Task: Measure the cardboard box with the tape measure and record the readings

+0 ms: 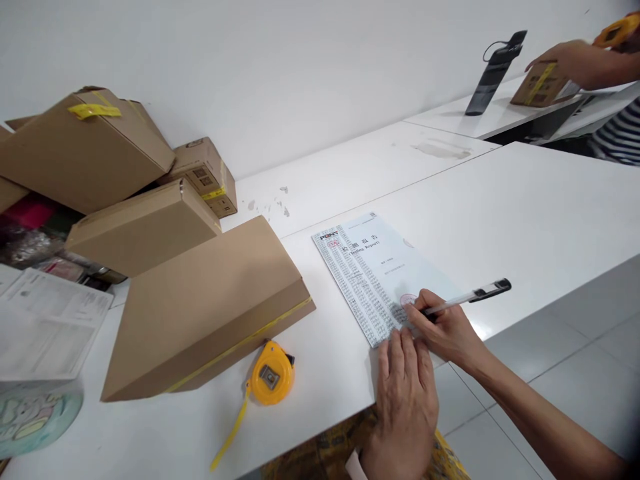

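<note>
On my feed the white worktop (500,213) carries a big cardboard box (200,313) toward its left end and a printed sheet (370,267) at its near edge. The left hand (405,393) lies flat, fingers together, on the sheet's near corner, and the right hand (447,330) pinches a pen (470,295), tip on the sheet. A yellow tape measure (271,373) sits just beside the box.

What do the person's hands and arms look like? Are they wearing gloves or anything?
No gloves. The left hand and right hand are both bare, with no rings, watch or bracelet showing. The right forearm is bare too, no sleeve as far as the picture's edge. Near the left wrist a small pale strip shows; I cannot tell what it is.
</note>
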The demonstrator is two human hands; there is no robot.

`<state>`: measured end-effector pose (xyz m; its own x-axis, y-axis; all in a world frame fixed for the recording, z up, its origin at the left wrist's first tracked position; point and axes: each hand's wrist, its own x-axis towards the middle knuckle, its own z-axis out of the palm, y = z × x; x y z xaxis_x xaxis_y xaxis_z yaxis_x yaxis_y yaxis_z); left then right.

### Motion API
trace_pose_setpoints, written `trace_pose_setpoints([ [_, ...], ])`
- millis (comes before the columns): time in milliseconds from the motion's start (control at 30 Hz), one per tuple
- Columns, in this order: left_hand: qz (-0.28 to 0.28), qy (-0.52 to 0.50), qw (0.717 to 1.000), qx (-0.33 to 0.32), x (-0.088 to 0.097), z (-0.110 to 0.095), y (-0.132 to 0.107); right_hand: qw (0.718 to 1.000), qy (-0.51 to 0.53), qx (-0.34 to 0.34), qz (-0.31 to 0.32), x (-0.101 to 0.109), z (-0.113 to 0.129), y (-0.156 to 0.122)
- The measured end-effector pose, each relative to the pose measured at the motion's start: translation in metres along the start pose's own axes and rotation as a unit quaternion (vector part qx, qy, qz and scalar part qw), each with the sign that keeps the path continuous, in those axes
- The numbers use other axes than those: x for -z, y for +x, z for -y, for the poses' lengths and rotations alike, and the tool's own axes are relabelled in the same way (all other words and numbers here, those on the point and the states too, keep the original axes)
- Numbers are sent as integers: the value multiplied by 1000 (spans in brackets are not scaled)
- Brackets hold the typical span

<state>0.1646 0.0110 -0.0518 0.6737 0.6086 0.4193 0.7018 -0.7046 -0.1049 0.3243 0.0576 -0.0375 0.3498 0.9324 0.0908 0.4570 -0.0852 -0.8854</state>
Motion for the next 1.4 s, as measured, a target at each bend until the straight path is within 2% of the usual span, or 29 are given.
trace_pose_setpoints([
  [233, -4, 3, 1000, 1, 0, 1, 1, 1000, -12, 4, -2, 0, -6, 0],
  [533, 12, -11, 1000, -4, 4, 3, 2, 1000, -13, -3, -5, 0, -5, -1],
  [1267, 4, -11, 1000, 2, 4, 1, 1, 1000, -11, -15, -6, 0, -4, -1],
  [1400, 0, -17, 1000, 1, 0, 1, 1, 999, 7, -27, -47, 1, -2, -2],
])
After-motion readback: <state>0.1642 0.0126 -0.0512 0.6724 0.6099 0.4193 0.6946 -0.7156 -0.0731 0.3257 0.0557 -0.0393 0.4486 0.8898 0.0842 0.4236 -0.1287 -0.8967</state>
